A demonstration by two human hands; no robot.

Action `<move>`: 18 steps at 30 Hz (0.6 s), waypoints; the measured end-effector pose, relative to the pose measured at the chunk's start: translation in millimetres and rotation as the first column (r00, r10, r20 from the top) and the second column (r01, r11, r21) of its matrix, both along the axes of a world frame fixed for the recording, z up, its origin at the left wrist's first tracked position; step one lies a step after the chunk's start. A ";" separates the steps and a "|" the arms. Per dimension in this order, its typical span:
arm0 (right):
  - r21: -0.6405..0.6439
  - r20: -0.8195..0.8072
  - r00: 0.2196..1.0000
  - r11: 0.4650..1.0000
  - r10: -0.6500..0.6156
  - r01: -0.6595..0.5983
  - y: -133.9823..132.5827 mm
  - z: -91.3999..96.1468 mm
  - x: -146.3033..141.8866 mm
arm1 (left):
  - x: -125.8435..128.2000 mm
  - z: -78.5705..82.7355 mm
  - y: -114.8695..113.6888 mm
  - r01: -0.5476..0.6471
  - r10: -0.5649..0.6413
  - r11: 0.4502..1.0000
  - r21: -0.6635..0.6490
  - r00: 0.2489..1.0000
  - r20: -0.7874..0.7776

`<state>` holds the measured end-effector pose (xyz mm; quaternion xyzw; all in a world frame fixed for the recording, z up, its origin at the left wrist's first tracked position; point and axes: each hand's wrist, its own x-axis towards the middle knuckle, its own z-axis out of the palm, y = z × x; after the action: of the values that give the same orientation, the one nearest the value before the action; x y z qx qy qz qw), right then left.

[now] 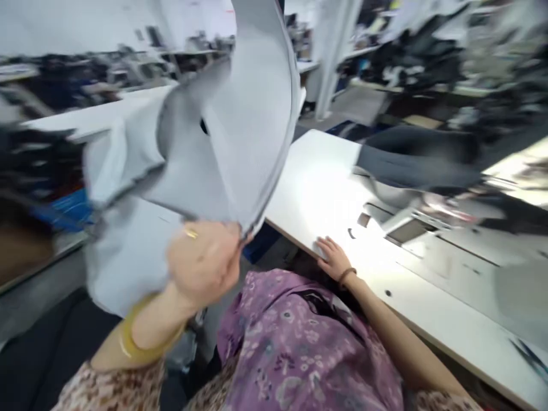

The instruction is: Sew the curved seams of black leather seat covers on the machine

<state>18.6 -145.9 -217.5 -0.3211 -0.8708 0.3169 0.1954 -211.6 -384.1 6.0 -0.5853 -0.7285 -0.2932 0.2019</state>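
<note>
Head view, tilted: pale grey knit garment (pixel 214 142) aloft, just left of the white work table (pixel 317 188), its long axis slanting up and leftward from the left hand (pixel 203 262). Left hand clenched on the garment's hemmed edge, yellow bangle (pixel 141 348) on the wrist, fabric spreading above and beyond the fist. Right hand (pixel 336 260) open and released, palm down on the table's near edge, brown bracelet (pixel 346 277) at the wrist, not touching the garment. Left hand nearer by far; right hand well apart, across the table corner.
</note>
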 end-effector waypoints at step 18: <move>-0.052 -0.285 0.728 0.768 -0.624 0.638 53.7 27.8 11.6 | 50.4 -150.8 268.7 0.784 -0.407 0.457 -0.420 0.604 0.685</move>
<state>30.2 -92.2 -189.7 -0.5434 -0.6798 0.2530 0.4226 -161.2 -115.3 -144.8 -0.7437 -0.5398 -0.1907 -0.3451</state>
